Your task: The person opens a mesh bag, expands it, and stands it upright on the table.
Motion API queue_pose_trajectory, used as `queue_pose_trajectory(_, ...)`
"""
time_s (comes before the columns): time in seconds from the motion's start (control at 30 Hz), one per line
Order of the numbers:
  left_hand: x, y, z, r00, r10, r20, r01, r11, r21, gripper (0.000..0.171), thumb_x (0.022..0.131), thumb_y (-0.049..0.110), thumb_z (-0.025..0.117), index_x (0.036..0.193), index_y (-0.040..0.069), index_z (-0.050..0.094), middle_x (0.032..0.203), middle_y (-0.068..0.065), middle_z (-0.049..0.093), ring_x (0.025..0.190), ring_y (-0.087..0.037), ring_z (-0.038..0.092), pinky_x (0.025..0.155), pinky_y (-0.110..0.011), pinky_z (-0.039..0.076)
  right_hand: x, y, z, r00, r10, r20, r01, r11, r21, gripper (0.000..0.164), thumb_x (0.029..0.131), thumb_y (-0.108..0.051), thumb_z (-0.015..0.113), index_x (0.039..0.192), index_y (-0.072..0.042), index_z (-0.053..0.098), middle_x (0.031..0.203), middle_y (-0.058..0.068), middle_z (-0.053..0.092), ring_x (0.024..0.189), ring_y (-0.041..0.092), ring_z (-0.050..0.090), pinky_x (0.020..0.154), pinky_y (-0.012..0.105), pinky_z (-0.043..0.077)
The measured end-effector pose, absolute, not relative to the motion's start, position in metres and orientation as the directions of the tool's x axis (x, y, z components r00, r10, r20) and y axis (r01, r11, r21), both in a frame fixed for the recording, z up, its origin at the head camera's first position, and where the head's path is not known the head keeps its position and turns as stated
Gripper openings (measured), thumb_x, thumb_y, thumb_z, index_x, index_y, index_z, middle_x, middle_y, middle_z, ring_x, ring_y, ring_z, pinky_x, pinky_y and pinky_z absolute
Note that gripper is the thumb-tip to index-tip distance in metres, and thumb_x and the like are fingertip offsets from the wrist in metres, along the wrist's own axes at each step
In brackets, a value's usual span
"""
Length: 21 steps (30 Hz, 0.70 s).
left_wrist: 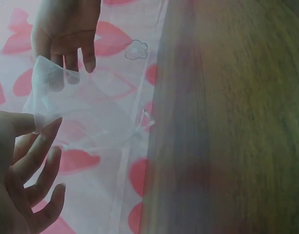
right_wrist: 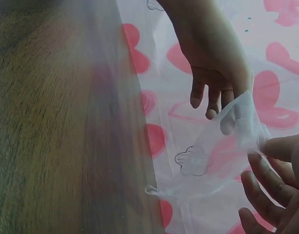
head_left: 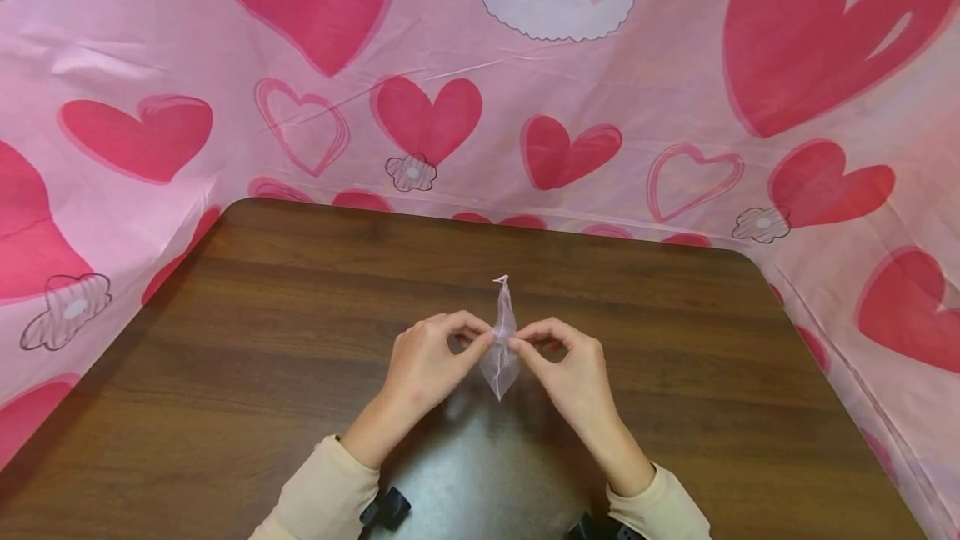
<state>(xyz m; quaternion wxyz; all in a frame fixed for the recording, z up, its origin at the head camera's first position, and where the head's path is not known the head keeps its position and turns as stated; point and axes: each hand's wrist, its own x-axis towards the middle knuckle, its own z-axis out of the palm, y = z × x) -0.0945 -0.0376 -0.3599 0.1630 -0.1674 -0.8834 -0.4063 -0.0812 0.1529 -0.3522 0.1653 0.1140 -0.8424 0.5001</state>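
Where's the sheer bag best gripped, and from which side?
Probably the side edges near its middle, pinched from left and right at once, as the left hand and right hand do now. In the head view the sheer bag tapers toward both its far and near ends, and it looks thin and soft, so opposed pinches should keep it spread.

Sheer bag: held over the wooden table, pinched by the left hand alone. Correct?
Not alone: the right hand pinches the sheer bag too, as the head view shows. The rest stands: left hand pinching, held over the wooden table.
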Motion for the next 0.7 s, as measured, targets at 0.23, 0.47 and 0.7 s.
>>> queue_pose_trajectory(0.23,-0.0952,-0.0368,-0.3613,-0.888,0.138,0.439,0.422,0.625,0.657,0.005,0.085,0.027,0.079,0.088,0.028,0.075,0.078,0.017,0.069,0.073,-0.003,0.064,0.065,-0.035,0.046,-0.0812,0.1531,-0.3522,-0.915,-0.042,0.402,-0.369,0.492,-0.789,0.009,0.082,-0.012,0.082,0.091,-0.014,0.079,0.084,-0.011,0.074,0.078,0.008,0.065,0.073,0.036,0.050)
queue_pose_trajectory(0.47,-0.0947,-0.0354,-0.3620,-0.887,0.169,0.429,0.427,0.650,0.628,0.015,0.083,0.025,0.081,0.093,0.028,0.071,0.080,0.019,0.069,0.075,-0.002,0.061,0.065,-0.034,0.046,-0.0823,0.1545,-0.3525,-0.895,-0.028,0.446,-0.392,0.529,-0.753,0.010,0.078,-0.008,0.084,0.084,-0.013,0.078,0.077,-0.011,0.072,0.074,0.009,0.063,0.072,0.038,0.051)
queue_pose_trajectory(0.7,-0.0937,-0.0349,-0.3602,-0.862,0.173,0.476,0.466,0.639,0.612,0.033,0.077,0.025,0.087,0.105,0.025,0.068,0.092,0.012,0.070,0.078,-0.004,0.061,0.058,-0.031,0.044,-0.0829,0.1554,-0.3538,-0.895,-0.017,0.446,-0.376,0.567,-0.733,0.013,0.076,-0.008,0.086,0.078,-0.014,0.074,0.074,-0.010,0.071,0.070,0.011,0.062,0.069,0.040,0.051)
